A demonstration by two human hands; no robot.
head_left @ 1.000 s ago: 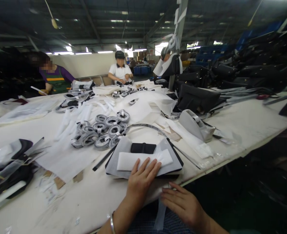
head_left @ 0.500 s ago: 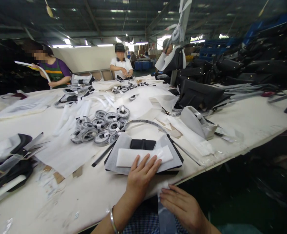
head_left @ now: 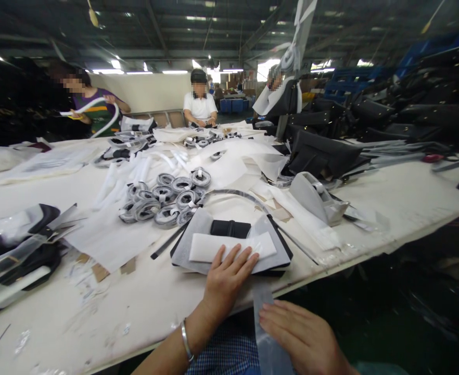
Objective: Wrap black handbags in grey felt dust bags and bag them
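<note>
A flat black bag (head_left: pixel 283 253) lies near the table's front edge under a grey sheet (head_left: pixel 188 242), with a folded white tissue (head_left: pixel 209 248) on top and a black flap (head_left: pixel 230 228) showing behind it. My left hand (head_left: pixel 225 278) rests flat on the tissue and sheet, fingers stretched out. Below the table edge, my right hand (head_left: pixel 302 333) lies with straight fingers on a translucent strip (head_left: pixel 264 307) that hangs down from under the bag.
Several grey wrapped strap coils (head_left: pixel 167 200) sit behind the bag, and a grey tape dispenser (head_left: pixel 317 198) stands to the right. Plastic-wrapped black bags (head_left: pixel 14 260) lie at the left and a pile of black bags (head_left: pixel 323 153) at the back right. Three people work across the white table (head_left: pixel 401 192).
My right hand has slid down and back along the translucent strip, which now shows longer below the table edge. My left hand stays flat on the tissue. The view shifted slightly.
</note>
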